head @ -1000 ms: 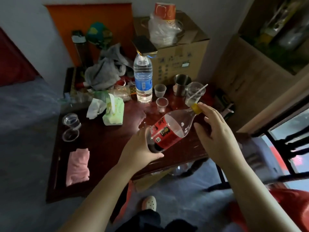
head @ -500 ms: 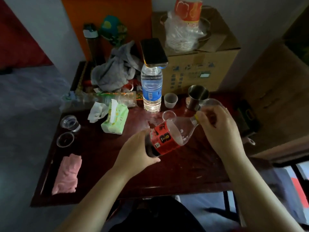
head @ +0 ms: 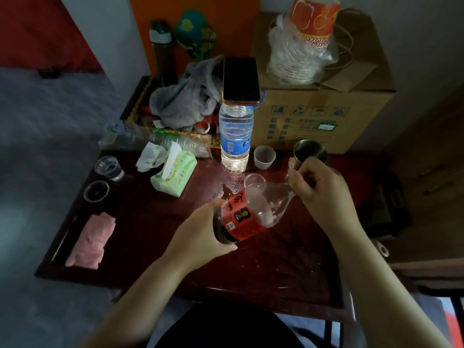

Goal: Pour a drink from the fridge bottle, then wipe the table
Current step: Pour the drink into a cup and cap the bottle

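My left hand point(head: 200, 232) grips the bottom of a red-labelled drink bottle point(head: 247, 214) with dark liquid, tilted with its neck toward the right above the dark red table point(head: 150, 234). My right hand point(head: 319, 194) curls round the bottle's neck, hiding the cap. A small clear cup point(head: 253, 179) stands just behind the bottle, and a white cup point(head: 264, 156) farther back. A pink cloth point(head: 91, 242) lies at the table's left front. Wet spots point(head: 232, 189) show near the water bottle.
A tall water bottle point(head: 236, 139) with a phone point(head: 241, 80) on top stands at the middle back. A steel mug point(head: 311, 153), a green tissue pack point(head: 174, 172), two clear cups point(head: 105, 177), grey clothing point(head: 185, 99) and a cardboard box point(head: 324, 111) crowd the back.
The view has moved closer over the table. My right hand has closed round the bottle's neck, covering the yellow cap; the bottle stays tilted in my left hand.
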{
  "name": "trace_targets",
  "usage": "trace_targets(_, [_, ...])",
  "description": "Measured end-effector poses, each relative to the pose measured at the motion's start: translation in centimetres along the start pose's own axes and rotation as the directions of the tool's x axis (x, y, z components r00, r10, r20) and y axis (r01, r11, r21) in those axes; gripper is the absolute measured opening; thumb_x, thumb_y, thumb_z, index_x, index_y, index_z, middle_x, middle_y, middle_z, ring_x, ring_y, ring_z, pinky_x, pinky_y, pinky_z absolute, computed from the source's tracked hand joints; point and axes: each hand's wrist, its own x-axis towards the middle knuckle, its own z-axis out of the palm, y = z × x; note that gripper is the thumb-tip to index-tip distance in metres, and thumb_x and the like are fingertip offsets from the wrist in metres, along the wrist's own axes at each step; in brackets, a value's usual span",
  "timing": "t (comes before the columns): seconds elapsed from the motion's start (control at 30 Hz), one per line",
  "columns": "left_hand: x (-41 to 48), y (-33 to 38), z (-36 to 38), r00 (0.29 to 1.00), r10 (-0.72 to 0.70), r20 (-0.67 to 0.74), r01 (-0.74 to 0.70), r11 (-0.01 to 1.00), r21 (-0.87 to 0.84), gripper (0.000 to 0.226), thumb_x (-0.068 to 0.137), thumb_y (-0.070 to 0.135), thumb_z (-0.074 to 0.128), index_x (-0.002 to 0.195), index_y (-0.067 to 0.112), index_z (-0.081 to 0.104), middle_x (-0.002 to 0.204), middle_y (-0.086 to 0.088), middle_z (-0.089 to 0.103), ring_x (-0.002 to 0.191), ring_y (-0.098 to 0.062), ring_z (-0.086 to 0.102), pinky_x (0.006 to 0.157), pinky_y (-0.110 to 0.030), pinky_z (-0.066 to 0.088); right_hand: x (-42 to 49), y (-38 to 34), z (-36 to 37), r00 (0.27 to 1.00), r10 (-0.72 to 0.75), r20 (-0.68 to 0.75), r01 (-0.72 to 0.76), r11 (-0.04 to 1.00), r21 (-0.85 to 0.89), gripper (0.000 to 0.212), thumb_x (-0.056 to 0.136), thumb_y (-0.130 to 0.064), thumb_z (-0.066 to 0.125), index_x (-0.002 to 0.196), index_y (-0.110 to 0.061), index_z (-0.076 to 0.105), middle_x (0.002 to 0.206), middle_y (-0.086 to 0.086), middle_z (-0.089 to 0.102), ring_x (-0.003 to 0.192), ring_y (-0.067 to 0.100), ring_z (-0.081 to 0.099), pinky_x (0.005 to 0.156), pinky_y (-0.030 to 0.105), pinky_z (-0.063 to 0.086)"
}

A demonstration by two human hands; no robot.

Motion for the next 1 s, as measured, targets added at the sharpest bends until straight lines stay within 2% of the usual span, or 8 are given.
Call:
trace_targets(0.2, [0.7,-0.2,-1.4,0.999,0.024,0.045,-0.025,0.999,0.027,0.067,0.054,0.045,0.081,0.112,0.042,0.049,0.101,0.024,0.060,0.093,0.007,0.058,0.077,-0.024,0.051,0.1,-0.7,0.1,0.999,-0.015,-0.037,0.016,0.999,0.038,0.036,0.087,-0.047,0.052,0.072,-0.014,0.049,0.051,0.001,0.053,0.047,0.014,0.051,0.046,0.032,0.038])
trace_targets(0.3, [0.9,0.1,-2.2,0.994,0.053,0.095,-0.058,0.997,0.052,0.066,0.054,0.042,0.082,0.111,0.044,0.048,0.099,0.026,0.059,0.089,0.009,0.058,0.072,-0.017,0.046,-0.1,-1.0,0.0,0.997,-0.060,-0.051,0.064,0.994,0.088,0.035,0.088,-0.043,0.057,0.072,-0.014,0.049,0.051,0.000,0.052,0.048,0.016,0.051,0.044,0.024,0.034])
trace_targets(0.5, [0.3,0.4,-2.9,0.974,0.072,0.215,-0.059,0.996,-0.064,0.076,0.055,0.036,0.085,0.116,0.050,0.044,0.107,0.027,0.058,0.096,0.010,0.058,0.080,-0.015,0.046,-0.7,-1.8,-1.0,0.956,-0.293,-0.033,0.295,0.952,0.081,0.032,0.089,-0.040,0.053,0.077,-0.010,0.055,0.064,-0.009,0.058,0.056,0.006,0.055,0.048,0.015,0.037])
trace_targets(0.6, [0.0,0.4,-2.4,0.988,0.076,0.136,-0.077,0.997,0.003,0.069,0.055,0.042,0.083,0.113,0.046,0.045,0.107,0.028,0.055,0.097,0.010,0.055,0.079,-0.018,0.046,-0.6,-2.3,-1.4,0.987,-0.156,-0.036,0.149,0.979,-0.140,0.031,0.088,-0.045,0.052,0.076,-0.016,0.055,0.057,-0.007,0.059,0.049,0.006,0.054,0.042,0.021,0.038])
trace_targets(0.67, [-0.2,0.2,-2.1,0.994,0.083,0.066,-0.087,0.994,0.073,0.065,0.056,0.044,0.081,0.111,0.041,0.047,0.105,0.026,0.055,0.097,0.006,0.054,0.076,-0.016,0.043,-0.5,-2.7,-1.3,0.999,0.024,-0.042,-0.036,0.946,-0.323,0.034,0.086,-0.052,0.049,0.075,-0.021,0.053,0.061,-0.005,0.061,0.055,0.012,0.057,0.044,0.025,0.037])
trace_targets(0.73, [-0.4,-0.1,-2.1,0.995,0.098,0.025,-0.100,0.986,0.130,0.064,0.057,0.044,0.080,0.112,0.038,0.048,0.108,0.023,0.054,0.099,0.004,0.052,0.074,-0.013,0.039,-0.7,-3.0,-1.1,0.988,0.146,-0.047,-0.153,0.912,-0.382,0.035,0.086,-0.058,0.048,0.076,-0.024,0.050,0.066,-0.005,0.060,0.064,0.016,0.056,0.047,0.024,0.032])
trace_targets(0.87, [-0.5,0.0,-2.5,0.993,0.116,0.029,-0.119,0.987,0.108,0.065,0.058,0.043,0.079,0.114,0.038,0.048,0.112,0.024,0.053,0.104,0.006,0.049,0.080,-0.017,0.043,-1.0,-3.6,-1.0,0.995,0.081,-0.061,-0.095,0.950,-0.297,0.032,0.086,-0.050,0.056,0.073,-0.021,0.049,0.058,-0.009,0.054,0.054,0.009,0.050,0.043,0.019,0.029])
trace_targets(1.0, [-0.6,0.0,-2.9,0.991,0.096,0.088,-0.100,0.994,0.045,0.066,0.056,0.043,0.080,0.113,0.042,0.047,0.108,0.027,0.053,0.099,0.009,0.053,0.081,-0.020,0.047,-1.6,-3.7,-1.3,0.996,-0.083,-0.044,0.079,0.992,-0.100,0.028,0.082,-0.044,0.059,0.074,-0.017,0.055,0.060,-0.007,0.060,0.053,0.007,0.055,0.046,0.018,0.038])
